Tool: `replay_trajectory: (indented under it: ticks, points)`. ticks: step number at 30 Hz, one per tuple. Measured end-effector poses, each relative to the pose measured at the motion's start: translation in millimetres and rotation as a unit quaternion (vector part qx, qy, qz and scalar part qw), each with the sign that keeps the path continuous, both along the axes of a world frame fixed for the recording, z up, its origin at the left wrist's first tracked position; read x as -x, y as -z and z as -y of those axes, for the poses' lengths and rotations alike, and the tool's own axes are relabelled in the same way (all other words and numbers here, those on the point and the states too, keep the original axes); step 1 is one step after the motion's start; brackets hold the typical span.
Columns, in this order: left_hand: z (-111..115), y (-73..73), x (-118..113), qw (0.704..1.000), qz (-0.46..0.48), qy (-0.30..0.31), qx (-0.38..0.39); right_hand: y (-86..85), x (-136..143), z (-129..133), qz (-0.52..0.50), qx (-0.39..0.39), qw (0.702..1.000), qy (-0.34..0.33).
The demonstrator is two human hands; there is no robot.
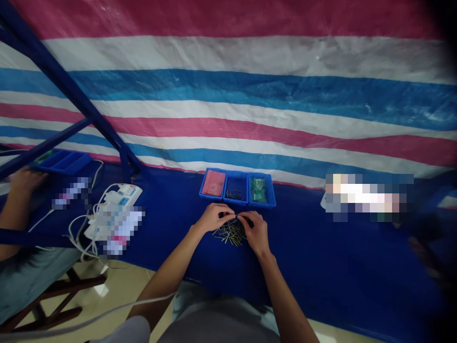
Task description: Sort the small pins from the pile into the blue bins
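Over a loose pile of thin, brassy screw-like pieces [231,233], my left hand [213,216] and my right hand [256,229] meet fingertip to fingertip. Both are closed in a pinch on one small, dark, thin piece [236,216], too small to name. Just behind my hands stand three joined blue bins. Pink-red flat packets [214,183] fill the left bin. Several dark, thin screw-like pieces [234,194] lie in the middle bin [237,180]. In the right bin [272,196] are clear and green bags [258,190].
A white power strip [128,193] with tangled cables lies left on the blue table [171,205]. Blue frame bars [71,85] rise there. Another person's hand [26,180] is by blue trays [67,162] at far left. A striped tarp [228,85] hangs behind.
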State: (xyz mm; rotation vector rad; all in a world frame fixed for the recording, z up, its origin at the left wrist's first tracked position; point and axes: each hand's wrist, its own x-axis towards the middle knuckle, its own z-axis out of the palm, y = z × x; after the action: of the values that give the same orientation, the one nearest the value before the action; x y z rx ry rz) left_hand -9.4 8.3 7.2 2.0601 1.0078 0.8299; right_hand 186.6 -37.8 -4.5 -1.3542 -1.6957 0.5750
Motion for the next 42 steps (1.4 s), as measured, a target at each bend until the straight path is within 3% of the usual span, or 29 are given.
replay_trajectory:
  ticks: [15,36,42]
  points:
    - [1.2,0.4,-0.4,0.999,-0.022,0.008,-0.026,4.2,2.9,0.2,0.053,-0.047,0.997,-0.023]
    - [1.2,1.0,-2.0,1.000,-0.023,-0.005,-0.018,-2.6,6.9,-1.2,0.154,-0.010,0.988,-0.026]
    - [1.7,-0.2,-0.5,1.000,-0.017,-0.012,-0.015,-5.9,5.6,0.3,0.118,-0.004,0.993,-0.017]
